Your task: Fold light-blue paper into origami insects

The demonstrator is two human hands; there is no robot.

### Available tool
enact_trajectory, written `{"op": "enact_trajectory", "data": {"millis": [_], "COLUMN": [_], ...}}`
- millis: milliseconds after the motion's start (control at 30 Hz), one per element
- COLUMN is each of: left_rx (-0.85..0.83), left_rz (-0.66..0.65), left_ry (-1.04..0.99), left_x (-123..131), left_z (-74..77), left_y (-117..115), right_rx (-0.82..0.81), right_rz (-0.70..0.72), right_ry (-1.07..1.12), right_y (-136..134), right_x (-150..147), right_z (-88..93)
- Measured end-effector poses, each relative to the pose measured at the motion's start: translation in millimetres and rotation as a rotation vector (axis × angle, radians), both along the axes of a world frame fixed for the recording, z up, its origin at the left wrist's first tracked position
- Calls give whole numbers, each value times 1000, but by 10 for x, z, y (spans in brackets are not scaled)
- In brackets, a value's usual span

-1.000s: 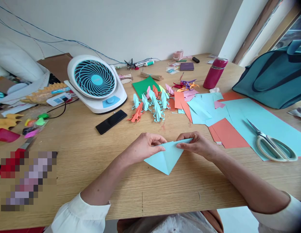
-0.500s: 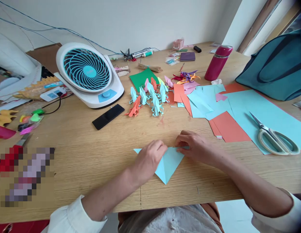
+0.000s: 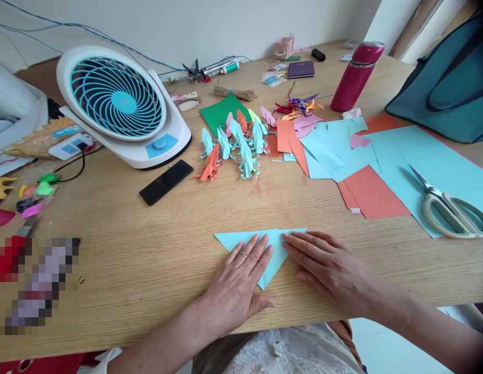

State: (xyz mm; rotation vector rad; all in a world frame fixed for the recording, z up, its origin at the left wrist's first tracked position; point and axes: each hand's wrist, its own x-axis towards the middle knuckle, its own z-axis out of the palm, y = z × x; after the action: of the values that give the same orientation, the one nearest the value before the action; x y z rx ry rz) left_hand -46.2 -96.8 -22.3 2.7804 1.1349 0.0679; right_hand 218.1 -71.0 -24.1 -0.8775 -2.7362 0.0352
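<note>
A light blue sheet of paper, folded into a triangle, lies on the wooden table with its long edge away from me and one corner pointing toward me. My left hand rests flat on its left half, fingers stretched out and thumb apart. On the right half, the fingertips of my right hand press down, the fingers extended and lying close together. Parts of the paper are hidden under both hands.
Beyond the paper stand several folded paper figures. A black phone and a fan are at left. Orange paper, light blue sheets, scissors, a magenta bottle and a teal bag lie or stand to the right.
Both hands have gone from pinching the paper's far edge to lying flat on it with fingers stretched. They have come nearer to me. The view has shifted slightly.
</note>
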Motion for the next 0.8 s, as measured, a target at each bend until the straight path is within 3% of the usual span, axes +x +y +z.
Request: {"op": "enact_trajectory", "data": {"millis": [133,567,800], "left_rx": [3,0,-49], "left_rz": [12,-13,-5], "left_ry": [24,28,44], "left_x": [-6,33,43], "left_z": [8,23,28], "left_y": [5,70,70], "right_rx": [-25,-64,-93], "right_rz": [-31,-66,-201], "right_ry": [-6,-42,-72], "right_y": [-16,-23,-103], "right_x": [30,-137,-51], "right_z": [-61,-25,-75]}}
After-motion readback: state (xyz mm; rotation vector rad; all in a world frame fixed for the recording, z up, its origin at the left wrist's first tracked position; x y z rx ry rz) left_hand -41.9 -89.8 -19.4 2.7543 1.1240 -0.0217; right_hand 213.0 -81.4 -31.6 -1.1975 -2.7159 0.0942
